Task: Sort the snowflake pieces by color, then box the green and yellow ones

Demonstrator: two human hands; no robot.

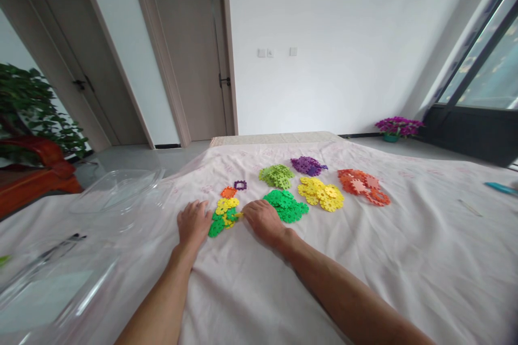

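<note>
Mixed pile (225, 210) of yellow and green snap pieces sits on the cloth (243, 291), between the two hands. Left hand (194, 222) is palm down at the pile's left side, fingers loosely spread and slightly bent, thumb side right at the pile's edge; can't tell whether it touches. Right hand (263, 219) is on the other side, fingers curled in, with a yellow piece (239, 215) pinched at the fingertips next to the pile; underside of that grip is hidden. Orange piece (229, 192) lies just beyond the pile, purple frame (240, 185) just beside it, further back and to the right. Sorted heaps are to the right: green heap (288, 207) just beside the right hand, light green heap (276, 176) behind that, purple heap (307, 165) farthest back, yellow heap (321, 194) right of the green one, orange heap (363, 187) outermost. Clear tubs (117, 191) stand on the left side, well apart from the pile. Blue item (501, 188) is at the far right edge, too cut off to identify.
</note>
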